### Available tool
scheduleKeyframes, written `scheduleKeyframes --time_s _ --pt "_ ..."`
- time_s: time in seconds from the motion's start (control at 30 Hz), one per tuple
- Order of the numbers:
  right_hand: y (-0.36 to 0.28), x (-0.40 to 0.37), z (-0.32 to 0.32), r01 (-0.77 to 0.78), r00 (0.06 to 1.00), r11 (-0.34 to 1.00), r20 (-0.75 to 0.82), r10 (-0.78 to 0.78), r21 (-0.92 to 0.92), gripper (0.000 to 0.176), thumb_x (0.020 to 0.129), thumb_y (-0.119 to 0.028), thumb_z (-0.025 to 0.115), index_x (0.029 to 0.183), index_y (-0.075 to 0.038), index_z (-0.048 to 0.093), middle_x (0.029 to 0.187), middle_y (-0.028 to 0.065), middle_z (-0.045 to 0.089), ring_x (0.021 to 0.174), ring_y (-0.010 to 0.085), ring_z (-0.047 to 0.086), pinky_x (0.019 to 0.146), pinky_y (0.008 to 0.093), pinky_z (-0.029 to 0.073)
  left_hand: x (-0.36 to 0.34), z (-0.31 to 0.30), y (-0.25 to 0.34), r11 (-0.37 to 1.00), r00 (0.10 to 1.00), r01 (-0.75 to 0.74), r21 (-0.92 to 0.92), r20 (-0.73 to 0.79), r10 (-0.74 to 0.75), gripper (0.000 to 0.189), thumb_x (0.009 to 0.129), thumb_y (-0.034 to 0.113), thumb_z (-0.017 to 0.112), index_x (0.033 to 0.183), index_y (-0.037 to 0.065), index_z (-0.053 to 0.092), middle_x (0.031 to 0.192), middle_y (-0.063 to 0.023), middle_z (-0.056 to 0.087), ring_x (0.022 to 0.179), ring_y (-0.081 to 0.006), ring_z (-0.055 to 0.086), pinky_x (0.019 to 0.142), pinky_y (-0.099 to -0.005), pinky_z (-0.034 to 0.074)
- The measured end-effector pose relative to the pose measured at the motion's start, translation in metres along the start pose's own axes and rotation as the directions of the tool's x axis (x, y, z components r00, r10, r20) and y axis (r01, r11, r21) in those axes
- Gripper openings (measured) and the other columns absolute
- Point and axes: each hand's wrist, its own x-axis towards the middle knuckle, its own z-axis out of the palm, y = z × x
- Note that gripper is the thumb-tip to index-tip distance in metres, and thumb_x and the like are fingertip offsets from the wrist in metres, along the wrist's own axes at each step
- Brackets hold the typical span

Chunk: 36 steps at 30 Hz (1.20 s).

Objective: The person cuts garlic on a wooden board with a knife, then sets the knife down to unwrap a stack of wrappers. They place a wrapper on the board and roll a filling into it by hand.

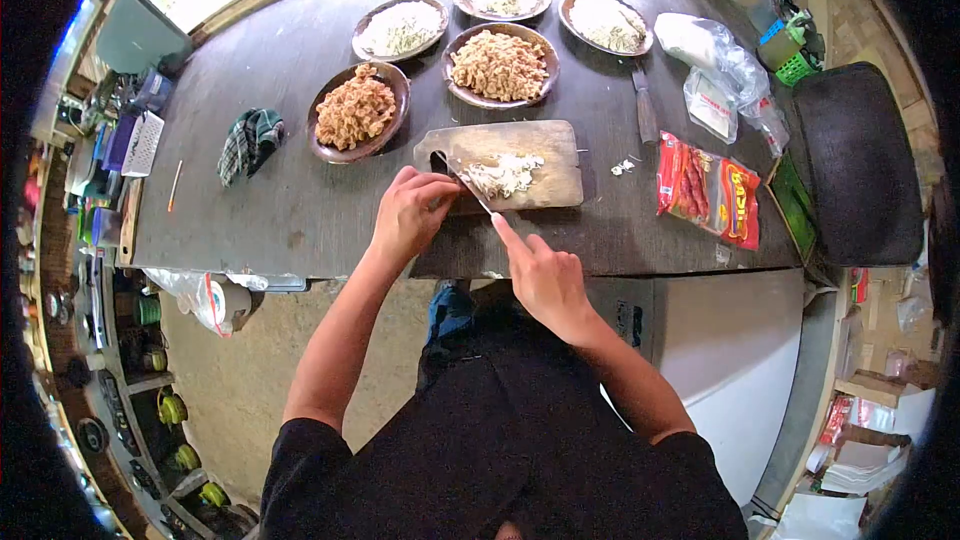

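My right hand (548,285) grips a knife (474,192), its forefinger stretched along the back of the blade. The blade slants up and left over the near edge of a wooden cutting board (555,145). At the board's near left corner, my left hand (412,208) is closed, fingertips together beside the blade. Whatever those fingertips hold, if anything, is hidden. Pale chopped pieces (512,176) lie in a loose heap on the board, just beyond the blade.
Beyond the board stand brown plates of fried food (500,62) and shredded pale food (402,28). A second knife (645,105), a red sausage packet (707,190) and plastic bags (712,60) lie to the right. A checkered cloth (251,145) is at left.
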Motion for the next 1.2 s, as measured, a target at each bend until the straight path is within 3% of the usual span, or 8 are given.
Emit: scheduleKeyframes --time_s 0.1,0.27,0.37,0.9,1.2 --pt "0.006 -0.008 -0.002 -0.046 0.999 0.996 0.004 0.046 0.078 0.067 0.093 -0.011 0.064 0.156 -0.022 0.045 0.079 0.0124 0.062 0.058 0.035 0.068 0.051 0.0481 0.056 -0.001 0.0 0.0 1.0 1.0 -0.003 0.005 -0.01 0.003 0.014 0.081 0.009 0.078 0.095 0.01 0.079 0.098 -0.0037 0.077 0.088 -0.0265 0.065 0.084 -0.0376 0.055" --pt "0.003 -0.017 -0.006 0.005 1.0 0.991 0.01 -0.006 0.132 0.066 0.094 -0.012 0.064 0.157 -0.022 0.045 0.079 0.0127 0.062 0.057 0.0351 0.067 0.052 0.0483 0.056 -0.002 0.004 -0.004 1.0 1.0 0.016 0.012 -0.003 -0.016 0.015 0.08 0.008 0.079 0.095 0.011 0.079 0.099 -0.0035 0.077 0.087 -0.0263 0.065 0.082 -0.0372 0.055" --pt "0.0 -0.015 -0.006 -0.005 1.0 0.994 0.004 0.005 0.114 0.058 0.097 -0.013 0.062 0.154 -0.021 0.05 0.073 0.0112 0.057 0.057 0.0332 0.064 0.052 0.0459 0.054 0.0 0.002 -0.003 1.0 1.0 0.015 -0.004 -0.017 -0.015 0.014 0.079 0.008 0.079 0.093 0.01 0.079 0.097 -0.0035 0.078 0.086 -0.0264 0.065 0.08 -0.0376 0.055" --pt "0.005 -0.008 -0.008 -0.03 1.0 0.998 -0.001 0.03 0.048 0.065 0.093 -0.013 0.064 0.156 -0.023 0.046 0.079 0.012 0.063 0.057 0.0339 0.067 0.051 0.0468 0.055 0.001 0.001 0.003 0.998 0.998 0.055 0.002 -0.015 -0.055 0.011 0.079 0.007 0.078 0.09 0.01 0.077 0.094 -0.0045 0.077 0.084 -0.0277 0.066 0.078 -0.0382 0.055" --pt "0.005 0.001 -0.019 0.035 0.998 0.999 0.046 -0.037 0.03 0.064 0.094 -0.013 0.062 0.154 -0.026 0.048 0.078 0.0112 0.063 0.058 0.0327 0.068 0.052 0.0461 0.056 0.001 0.0 0.0 0.999 0.999 0.042 0.018 -0.005 -0.042 0.011 0.08 0.008 0.077 0.091 0.01 0.077 0.093 -0.0045 0.077 0.085 -0.0277 0.065 0.079 -0.0385 0.055"
